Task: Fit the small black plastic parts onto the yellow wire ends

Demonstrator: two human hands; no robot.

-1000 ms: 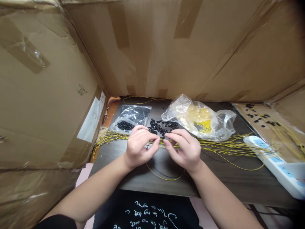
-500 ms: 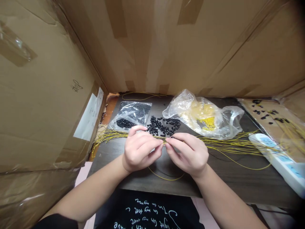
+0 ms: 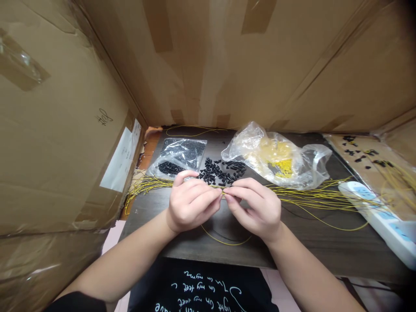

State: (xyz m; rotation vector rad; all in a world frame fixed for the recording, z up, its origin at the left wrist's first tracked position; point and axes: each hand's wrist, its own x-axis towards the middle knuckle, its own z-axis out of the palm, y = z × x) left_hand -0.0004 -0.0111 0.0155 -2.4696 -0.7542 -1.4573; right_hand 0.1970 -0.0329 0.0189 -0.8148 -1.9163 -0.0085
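Note:
At the middle of the table my left hand (image 3: 192,203) is closed in a pinch, thumb against forefinger. My right hand (image 3: 255,207) pinches too, its fingertips almost touching the left ones. Between them shows a bit of yellow wire; a yellow wire loop (image 3: 227,245) curves out below both hands. The wire's end and any small part on it are hidden by the fingers. Behind the hands runs a loose bundle of yellow wires (image 3: 312,193) across the table. Just beyond the fingertips lie many small black plastic pieces (image 3: 212,172) in a pile.
A clear bag of black pieces (image 3: 183,154) lies at back left, and a crumpled bag with yellow pieces (image 3: 282,167) at back right. On the right stand a white power strip (image 3: 373,212) and a cardboard sheet (image 3: 403,190) with black pieces. Cardboard walls (image 3: 208,78) enclose the table (image 3: 302,247).
My right hand has shifted very slightly left and turned a little at the fingertips. My left hand stays nearly still, and the pinches remain closed.

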